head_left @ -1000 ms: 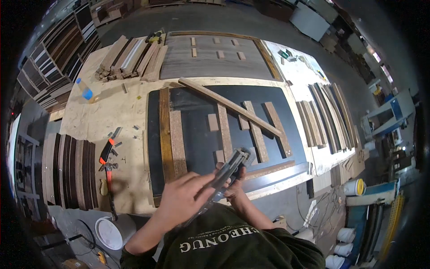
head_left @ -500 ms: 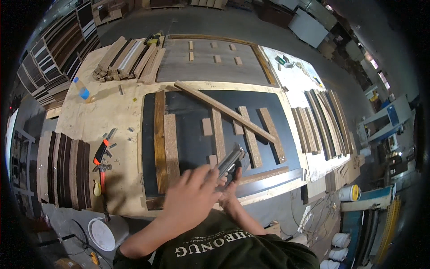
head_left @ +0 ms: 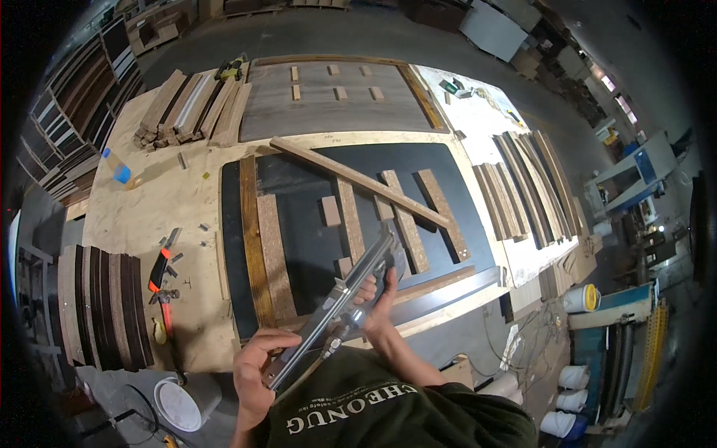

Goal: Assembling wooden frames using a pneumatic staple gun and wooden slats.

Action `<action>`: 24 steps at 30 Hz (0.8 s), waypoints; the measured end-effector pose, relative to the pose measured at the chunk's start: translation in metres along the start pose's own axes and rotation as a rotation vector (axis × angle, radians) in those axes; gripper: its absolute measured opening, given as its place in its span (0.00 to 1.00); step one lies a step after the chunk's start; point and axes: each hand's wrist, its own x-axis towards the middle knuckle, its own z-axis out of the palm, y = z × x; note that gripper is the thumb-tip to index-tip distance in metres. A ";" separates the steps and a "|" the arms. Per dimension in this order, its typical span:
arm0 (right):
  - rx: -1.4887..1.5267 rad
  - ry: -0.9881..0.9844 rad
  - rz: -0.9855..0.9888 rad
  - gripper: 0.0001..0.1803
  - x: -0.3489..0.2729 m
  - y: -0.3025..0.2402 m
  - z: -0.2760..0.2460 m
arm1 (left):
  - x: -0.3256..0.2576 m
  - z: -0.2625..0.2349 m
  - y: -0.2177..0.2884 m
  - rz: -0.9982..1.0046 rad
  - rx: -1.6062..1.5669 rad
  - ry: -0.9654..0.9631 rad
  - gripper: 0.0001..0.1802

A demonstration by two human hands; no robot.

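A grey air staple gun (head_left: 385,263) is tilted in front of my body, its nose pointing up over the black panel (head_left: 302,177). My right hand (head_left: 379,305) is closed round its handle, with the hose fitting just below. From the gun a long metal magazine rail (head_left: 323,321) runs down to the lower left. My left hand (head_left: 258,366) grips the far end of that rail between thumb and fingers. Beneath the tool, several wood strips (head_left: 405,224) and small blocks (head_left: 330,211) lie on the panel, with one long strip (head_left: 358,181) slanting across them.
A utility knife (head_left: 158,269) and a hammer (head_left: 167,317) lie at the table's left. Stacked strips stand at the near left (head_left: 104,306), far left (head_left: 190,108) and right (head_left: 526,187). Behind is a second panel (head_left: 321,112) with small blocks. A white bucket (head_left: 183,403) stands below.
My left hand has moved from beside the gun down to the lower left, and the magazine rail now shows at full length. My right hand keeps hold of the gun. The view has shifted slightly.
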 end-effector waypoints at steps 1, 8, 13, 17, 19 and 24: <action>-0.046 0.021 0.008 0.24 0.001 0.002 0.001 | -0.002 0.002 0.000 -0.008 -0.172 0.037 0.36; -0.320 0.058 0.161 0.23 -0.007 0.030 0.018 | 0.014 0.008 -0.022 0.100 0.169 0.105 0.45; -0.418 -0.007 0.263 0.22 -0.005 0.038 0.016 | 0.020 0.005 -0.035 0.144 0.118 0.255 0.48; -0.263 -0.055 0.339 0.20 -0.008 0.058 0.014 | 0.034 0.001 -0.034 0.152 0.044 0.213 0.43; -0.238 -0.050 0.320 0.20 -0.006 0.060 0.012 | 0.032 -0.007 -0.041 0.032 -0.034 0.113 0.38; -0.664 0.180 0.279 0.15 -0.013 0.066 0.002 | 0.014 -0.043 -0.046 0.153 0.909 0.210 0.32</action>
